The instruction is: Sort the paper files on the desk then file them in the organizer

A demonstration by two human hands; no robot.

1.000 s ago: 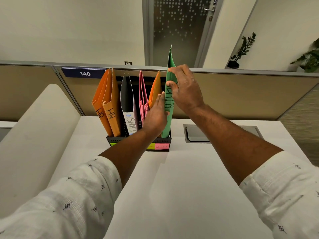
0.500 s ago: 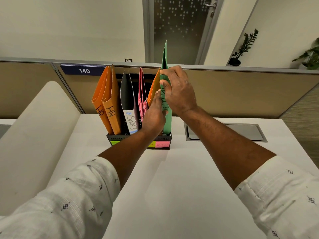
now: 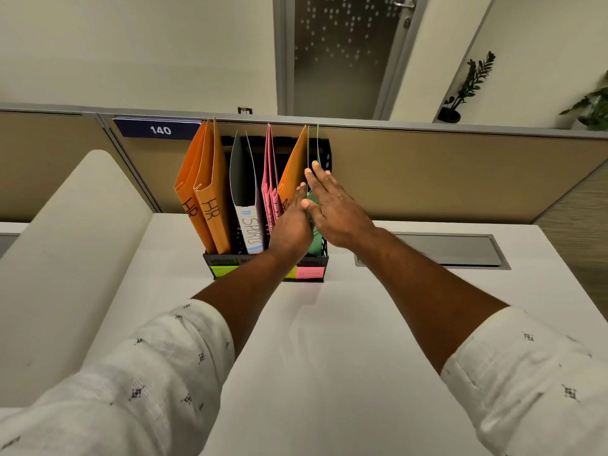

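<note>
A: Status at the near end?

B: We see the table with two sleeved forearms reaching away across it. Neither hand carries a file.

A: Hand state?

B: Left hand: fingers straight, at the near edge of the lone orange file. Right hand: flat, fingers straight, against the green file. Neither grips anything.

A: Location of the green file?

B: Upright at the right end of the organizer, which stands at the far middle of the table. It is just right of the orange file.

A: Remaining work?

B: Every file we see stands in the organizer: the HR files at left, then the SPORTS file, then the pink files. We judge filing essentially complete. At most, squaring the green file remains.
</note>
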